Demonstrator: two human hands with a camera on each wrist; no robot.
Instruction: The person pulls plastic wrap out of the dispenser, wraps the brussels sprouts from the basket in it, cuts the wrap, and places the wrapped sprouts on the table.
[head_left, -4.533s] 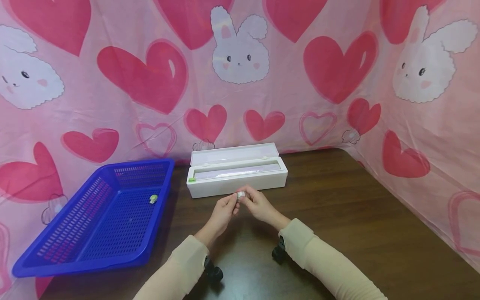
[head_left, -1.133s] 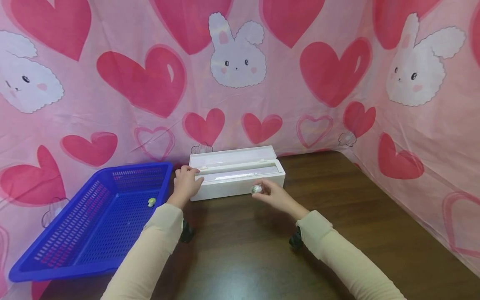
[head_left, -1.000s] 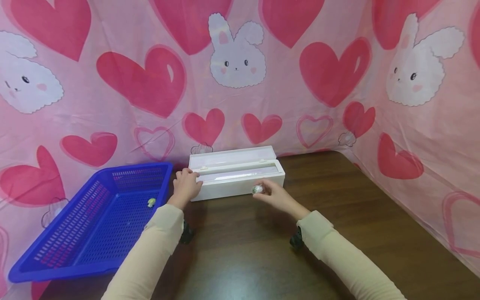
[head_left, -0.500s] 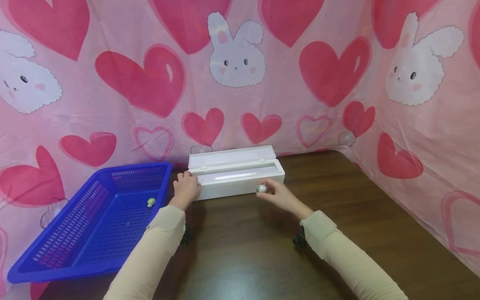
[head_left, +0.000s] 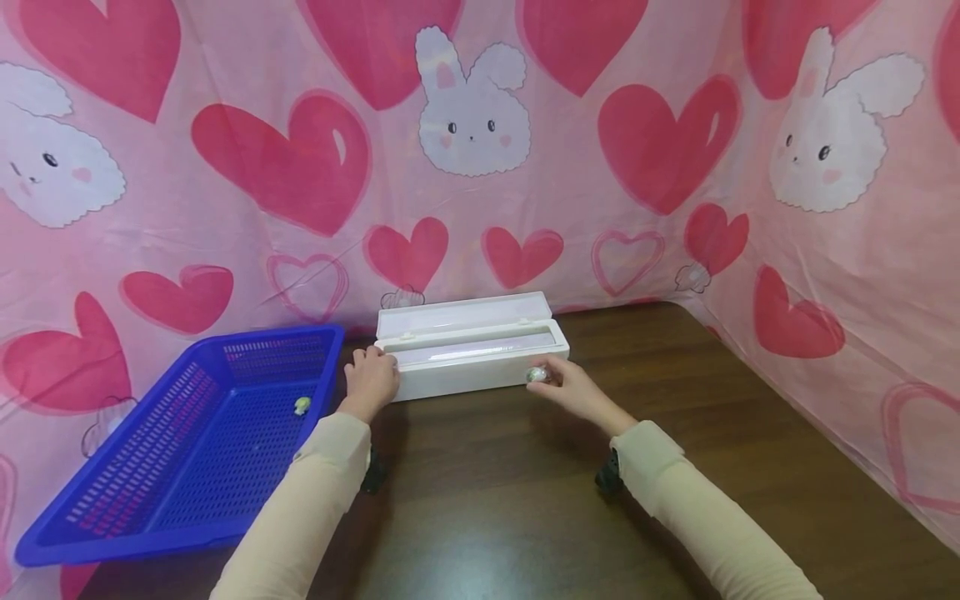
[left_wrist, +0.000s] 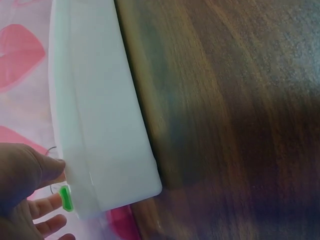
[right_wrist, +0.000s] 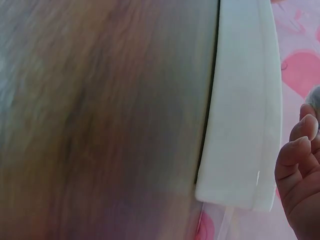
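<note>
A long white box (head_left: 457,373) with a clear window in its top lies on the table, lid (head_left: 465,313) tipped back; it resembles a cling film dispenser. Over its left end is my left hand (head_left: 372,382). In the left wrist view, the thumb touches the rim and the fingertips lie by a green tab (left_wrist: 66,198). My right hand (head_left: 572,388) pinches a small, shiny white-and-green lump (head_left: 536,375) before the box's right end. The right wrist view catches only part of this lump (right_wrist: 314,97), beyond the curled fingers.
A blue plastic basket (head_left: 168,546) stands at the left, holding a small yellow-green toy (head_left: 302,406) near its right wall. The dark wooden table (head_left: 480,517) extends forward to a pink heart-and-rabbit cloth (head_left: 585,192) hanging behind the box.
Several seconds ago both hands held the lump together; the left has since moved to the box's left end. Over the last second, the right hand has shifted slightly rightward with the lump.
</note>
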